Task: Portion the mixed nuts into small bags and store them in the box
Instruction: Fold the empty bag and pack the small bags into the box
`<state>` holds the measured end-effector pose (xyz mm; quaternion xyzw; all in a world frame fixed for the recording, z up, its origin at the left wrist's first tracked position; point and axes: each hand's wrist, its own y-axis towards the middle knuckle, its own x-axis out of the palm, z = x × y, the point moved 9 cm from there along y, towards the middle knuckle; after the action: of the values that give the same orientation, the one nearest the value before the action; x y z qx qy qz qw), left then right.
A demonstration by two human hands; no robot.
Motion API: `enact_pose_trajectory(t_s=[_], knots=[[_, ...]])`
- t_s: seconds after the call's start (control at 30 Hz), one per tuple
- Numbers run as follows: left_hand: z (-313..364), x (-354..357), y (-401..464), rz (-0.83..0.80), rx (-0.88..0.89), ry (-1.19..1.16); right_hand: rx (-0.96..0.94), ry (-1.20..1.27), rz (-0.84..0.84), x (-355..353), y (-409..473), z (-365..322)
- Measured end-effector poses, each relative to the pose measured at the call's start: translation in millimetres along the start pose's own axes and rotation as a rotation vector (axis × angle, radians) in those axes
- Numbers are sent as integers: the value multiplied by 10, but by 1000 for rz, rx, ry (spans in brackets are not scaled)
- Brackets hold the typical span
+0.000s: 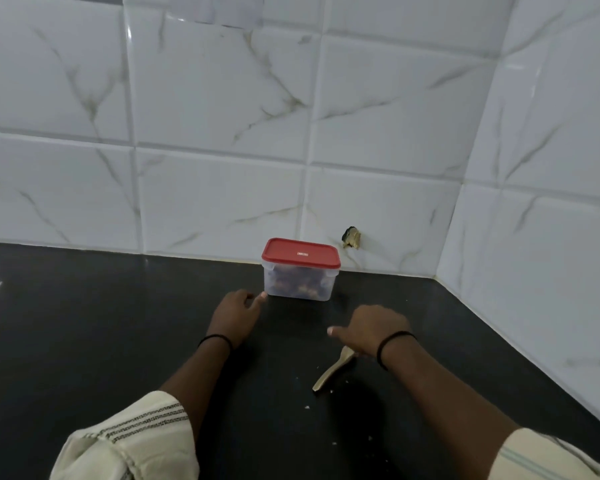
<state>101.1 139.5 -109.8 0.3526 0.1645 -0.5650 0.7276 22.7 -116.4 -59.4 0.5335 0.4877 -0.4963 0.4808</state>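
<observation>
A clear plastic box [298, 284] with a red lid [300, 256] shut on it stands on the black counter near the back wall; brown nuts in small bags show dimly through its side. My left hand [234, 311] lies just left of the box's front corner, fingers loosely curled, one fingertip touching or nearly touching the box. Holding nothing, my right hand [373, 329] hovers in front of the box to the right, fingers curled under and thumb stuck out. Beneath that hand's wrist lies a wooden spoon [333, 374] on the counter, apart from the fingers.
The black counter [101, 323] runs into a corner of white marble-look tiled walls at the back and right. A small chipped hole [352, 238] marks the back wall behind the box. A few pale crumbs [306, 407] lie near the spoon.
</observation>
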Motion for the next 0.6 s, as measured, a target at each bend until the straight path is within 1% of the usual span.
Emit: enact_pose_trajectory(t_s=[0.07, 0.13, 0.27, 0.4, 0.43, 0.53, 0.6], knots=[[-57, 22, -24, -25, -14, 11, 33, 37, -136, 185, -114, -52], [-81, 18, -66, -37, -21, 25, 75, 78, -176, 315, -180, -75], [-64, -59, -153, -30, -30, 51, 105, 196, -109, 311, -249, -69], [-75, -38, -142, -39, -40, 67, 187, 522, -21, 309, -135, 99], [-85, -35, -133, -36, -45, 63, 207, 570, 24, 311, -55, 160], [-124, -29, -84, -13, -53, 60, 265, 556, 165, 298, 211, 374], [-140, -19, -52, -6, -60, 82, 297, 590, 221, 269, 312, 456]])
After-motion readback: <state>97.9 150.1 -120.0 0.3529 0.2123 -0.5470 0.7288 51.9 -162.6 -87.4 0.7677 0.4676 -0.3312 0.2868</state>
